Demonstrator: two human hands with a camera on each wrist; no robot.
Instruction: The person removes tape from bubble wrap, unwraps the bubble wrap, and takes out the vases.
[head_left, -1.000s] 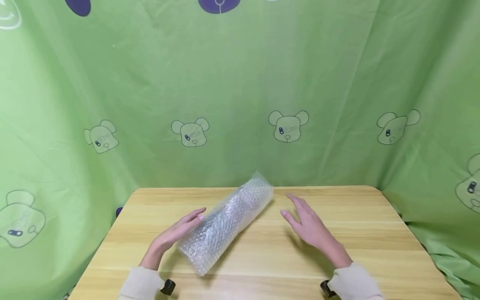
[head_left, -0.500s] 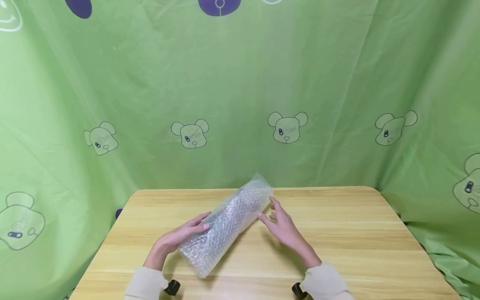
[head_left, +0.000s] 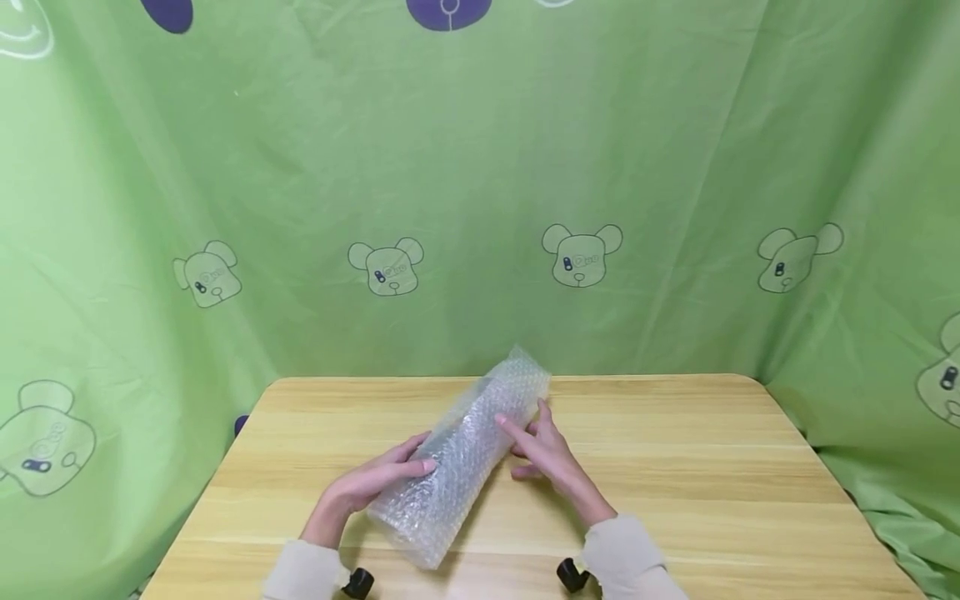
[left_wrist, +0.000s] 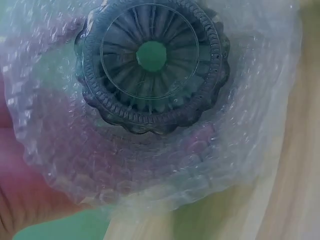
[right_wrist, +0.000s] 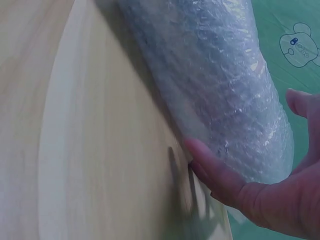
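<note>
A long roll of clear bubble wrap [head_left: 468, 437] lies diagonally across the wooden table, its near end towards the left hand. Through that open end the left wrist view shows a bluish-grey fluted glass piece [left_wrist: 152, 107] with a scalloped round base; its full shape is hidden by the wrap. The left hand [head_left: 378, 475] grips the roll's left side, thumb on top and the other fingers behind it. Around the right side, the right hand [head_left: 551, 454] holds the roll further up, fingers spread over and beside it. Whether the roll is raised off the table, I cannot tell.
The light wooden table [head_left: 712, 467] has rounded far corners. A green curtain [head_left: 480, 167] printed with bear heads hangs behind it and along both sides. A dark device is strapped at each wrist, below the pale sleeves [head_left: 622, 554].
The right hand has come in from the right and taken hold of the roll. The left hand has closed further onto it, and the roll's near end has shifted slightly right and towards me.
</note>
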